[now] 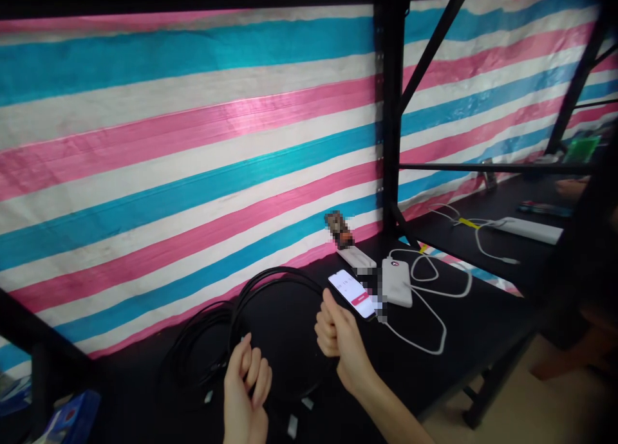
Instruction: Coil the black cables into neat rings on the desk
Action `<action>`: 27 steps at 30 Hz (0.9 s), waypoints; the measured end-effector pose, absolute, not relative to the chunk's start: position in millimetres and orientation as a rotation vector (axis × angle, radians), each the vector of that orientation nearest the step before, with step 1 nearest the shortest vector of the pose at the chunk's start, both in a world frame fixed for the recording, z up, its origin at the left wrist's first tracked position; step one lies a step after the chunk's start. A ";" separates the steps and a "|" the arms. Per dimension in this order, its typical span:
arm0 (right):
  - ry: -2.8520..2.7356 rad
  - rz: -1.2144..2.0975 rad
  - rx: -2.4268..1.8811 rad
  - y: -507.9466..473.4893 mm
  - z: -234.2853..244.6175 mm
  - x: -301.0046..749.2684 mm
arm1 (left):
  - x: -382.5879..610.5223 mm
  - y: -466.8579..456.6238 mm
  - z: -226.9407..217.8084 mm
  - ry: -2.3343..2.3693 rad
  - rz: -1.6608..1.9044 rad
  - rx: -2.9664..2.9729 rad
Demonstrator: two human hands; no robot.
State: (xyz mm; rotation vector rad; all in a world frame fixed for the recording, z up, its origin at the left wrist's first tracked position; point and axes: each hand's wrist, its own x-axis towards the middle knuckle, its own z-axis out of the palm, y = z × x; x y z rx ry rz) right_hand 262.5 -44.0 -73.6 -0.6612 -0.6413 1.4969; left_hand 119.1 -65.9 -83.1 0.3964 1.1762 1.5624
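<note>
A black cable is wound into a wide loop that stands up off the black shelf top. My left hand closes on the left side of this loop, thumb pointing up. Across from it, my right hand is curled into a fist on the loop's right side, near a lit smartphone. Behind my left hand, a second coil of black cable lies on the shelf. Light-coloured connectors, one of them a pale plug, show below the loop.
A white power bank with a white cable lies right of the phone. Behind is a striped plastic sheet. A black post divides the bays. Blue box at lower left; another person's hand at far right.
</note>
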 end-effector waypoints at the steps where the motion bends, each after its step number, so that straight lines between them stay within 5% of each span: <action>1: -0.661 1.516 -0.681 -37.8 -78.3 262.0 | 118.9 -59.8 -89.2 1.177 1.573 0.348; 18: -0.906 1.516 -1.093 87.6 -158.1 239.4 | 107.3 40.2 -171.8 1.189 1.669 0.443; 27: -1.175 1.265 -1.445 91.0 -193.8 259.6 | 81.3 47.9 -212.8 1.960 1.301 1.250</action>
